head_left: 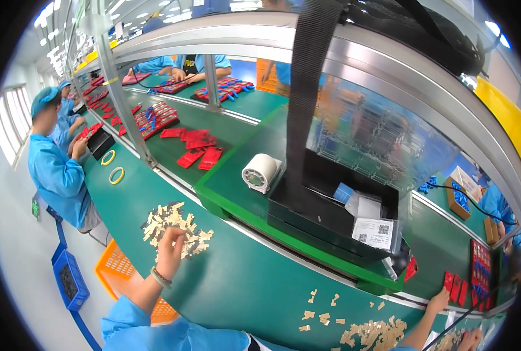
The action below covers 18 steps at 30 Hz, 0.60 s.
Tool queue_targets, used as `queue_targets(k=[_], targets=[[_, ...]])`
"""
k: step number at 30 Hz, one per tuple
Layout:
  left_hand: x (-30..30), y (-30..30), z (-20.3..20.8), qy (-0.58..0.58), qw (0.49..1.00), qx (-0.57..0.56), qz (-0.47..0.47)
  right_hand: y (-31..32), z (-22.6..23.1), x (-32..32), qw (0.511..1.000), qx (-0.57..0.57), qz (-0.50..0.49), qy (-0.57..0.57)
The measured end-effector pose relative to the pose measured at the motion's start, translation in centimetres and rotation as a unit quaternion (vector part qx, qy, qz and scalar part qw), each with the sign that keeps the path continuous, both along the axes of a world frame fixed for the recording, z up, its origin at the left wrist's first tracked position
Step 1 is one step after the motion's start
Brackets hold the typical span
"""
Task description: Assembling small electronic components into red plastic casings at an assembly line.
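Observation:
My left hand, with a band at its wrist, is over a loose pile of small beige and dark flat pieces on the green table. Its fingers are curled together; whatever may be pinched between them is too small to make out. Far to the right, my right hand reaches up to the edge of a red flat part beside several others like it. Its fingertips meet that part, and their grip does not show clearly. Another heap of beige pieces lies below and left of my right hand.
A black bin with bagged items stands on a green-edged platform beside a white cylindrical device. Metal framing crosses ahead. Co-workers sit around the line; another person's hand is at lower right. An orange crate stands below the table.

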<state>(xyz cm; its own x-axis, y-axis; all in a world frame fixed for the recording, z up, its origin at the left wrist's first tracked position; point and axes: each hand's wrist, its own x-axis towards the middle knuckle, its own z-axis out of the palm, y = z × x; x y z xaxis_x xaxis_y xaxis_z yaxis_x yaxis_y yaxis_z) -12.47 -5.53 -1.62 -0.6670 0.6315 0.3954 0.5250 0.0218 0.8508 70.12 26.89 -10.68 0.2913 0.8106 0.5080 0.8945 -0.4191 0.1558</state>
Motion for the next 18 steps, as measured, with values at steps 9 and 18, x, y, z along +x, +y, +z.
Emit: queue_targets(k=[9, 18], targets=[[7.2, 6.8, 3.7, -0.325, 0.903, -0.018, -0.279, -11.4, 7.1, -12.6, 0.95, 0.158, 0.241, 0.12], [10.0, 9.3, 3.7, -0.292, 0.892, -0.038, -0.343, -27.1, 11.3, -43.9, 0.694, -0.029, 0.695, 0.188]])
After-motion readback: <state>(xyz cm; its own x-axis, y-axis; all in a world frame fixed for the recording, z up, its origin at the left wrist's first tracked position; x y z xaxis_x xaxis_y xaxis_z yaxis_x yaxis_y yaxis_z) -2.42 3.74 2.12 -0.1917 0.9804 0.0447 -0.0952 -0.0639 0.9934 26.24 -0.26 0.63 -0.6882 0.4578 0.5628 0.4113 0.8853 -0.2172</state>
